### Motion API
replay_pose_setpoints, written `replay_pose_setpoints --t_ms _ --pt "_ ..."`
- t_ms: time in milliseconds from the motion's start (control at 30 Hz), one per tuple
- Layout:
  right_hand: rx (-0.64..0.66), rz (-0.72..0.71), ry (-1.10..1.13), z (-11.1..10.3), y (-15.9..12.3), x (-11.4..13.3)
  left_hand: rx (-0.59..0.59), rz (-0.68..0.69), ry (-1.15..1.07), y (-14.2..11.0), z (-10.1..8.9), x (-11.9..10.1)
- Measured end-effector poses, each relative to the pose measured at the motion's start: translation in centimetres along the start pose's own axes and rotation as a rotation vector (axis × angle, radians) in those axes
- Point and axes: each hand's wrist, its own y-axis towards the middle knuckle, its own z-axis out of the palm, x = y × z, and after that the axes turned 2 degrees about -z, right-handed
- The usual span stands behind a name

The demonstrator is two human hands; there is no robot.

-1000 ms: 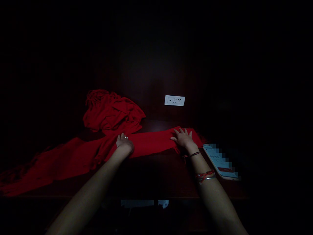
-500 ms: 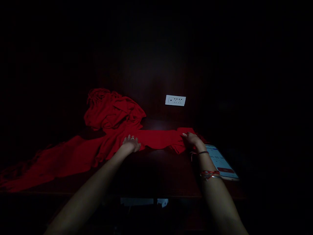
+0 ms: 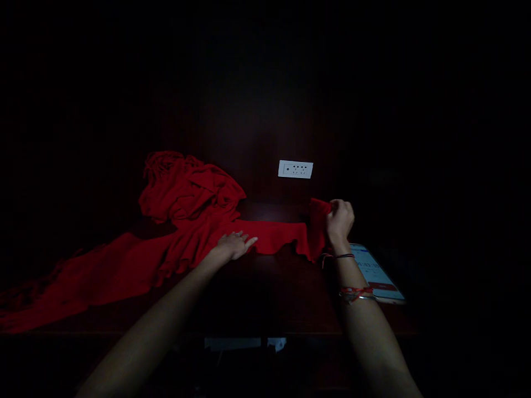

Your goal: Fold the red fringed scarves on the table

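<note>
A long red scarf [image 3: 120, 268] with a fringed end at the left stretches across the dark table. Its back part is heaped in a loose, crumpled pile. My left hand [image 3: 235, 244] lies flat on the narrow middle stretch of the scarf, fingers spread. At the scarf's right end my right hand [image 3: 342, 219] is closed on the cloth and holds that end raised off the table. The fingertips of my right hand are partly hidden behind the hand and cloth.
A phone [image 3: 375, 273] with a lit timer screen lies to the right, partly behind my right forearm. A white wall socket [image 3: 295, 169] is on the dark wall behind. The table's front edge [image 3: 290, 333] runs below my forearms, with pale things underneath.
My right hand has closed on the scarf's right end and lifted it up and slightly right. My left hand has slid a little to the right along the cloth.
</note>
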Motion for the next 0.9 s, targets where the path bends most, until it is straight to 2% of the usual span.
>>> replay_pose_setpoints --t_ms 67,100,167,233,300,333,400,433,500,533,633,700,733,767,833,900 --pt "-0.121 0.084 0.0 -0.7 0.4 -1.2 0.003 -0.234 0.068 -0.6 -0.9 0.5" --pt "-0.115 0.122 -0.016 -0.9 0.5 -1.7 -0.013 -0.326 0.109 -0.9 -1.1 0.5" --pt "0.01 0.152 -0.066 -0.9 0.4 -2.1 -0.105 -0.398 0.179 -1.5 -1.1 0.2" --pt "0.2 0.112 -0.124 -0.4 0.0 -1.8 -0.279 -0.318 0.192 -1.7 -0.6 -0.6" --pt "0.375 -0.005 -0.152 0.4 -0.5 -0.7 -0.414 -0.108 0.135 -1.4 0.3 -1.5" --pt "0.457 -0.076 -0.15 0.9 -0.7 -0.1 -0.419 0.018 0.09 -1.1 0.8 -1.8" --pt "0.656 -0.195 -0.14 1.9 -1.2 1.0 -0.286 0.199 0.004 -0.5 1.5 -2.0" --pt "0.776 -0.232 -0.144 2.4 -1.5 1.5 -0.181 0.228 -0.026 -0.2 1.7 -1.9" --pt "0.963 -0.284 -0.153 3.2 -2.0 2.2 -0.002 0.189 -0.05 0.0 1.4 -1.5" --pt "1.006 -0.317 -0.145 3.4 -2.2 2.5 0.049 0.149 -0.044 -0.1 1.1 -1.3" --pt "0.997 -0.448 -0.063 3.5 -2.7 3.3 0.091 -0.031 0.01 -1.0 -0.3 -1.2" --pt "0.908 -0.508 -0.026 2.9 -2.6 3.6 0.061 -0.211 0.057 -1.9 -1.1 -1.6" --pt "0.824 -0.506 -0.032 2.6 -2.5 3.6 0.028 -0.29 0.085 -2.4 -1.3 -1.9" --pt "0.718 -0.477 -0.052 2.3 -2.3 3.4 -0.018 -0.34 0.115 -2.8 -1.4 -2.2" --pt "0.56 -0.315 -0.134 1.9 -1.9 2.8 -0.149 -0.349 0.161 -3.4 -1.4 -2.8" --pt "0.619 -0.127 -0.192 1.9 -1.5 1.9 -0.318 -0.266 0.172 -3.5 -1.0 -3.3"
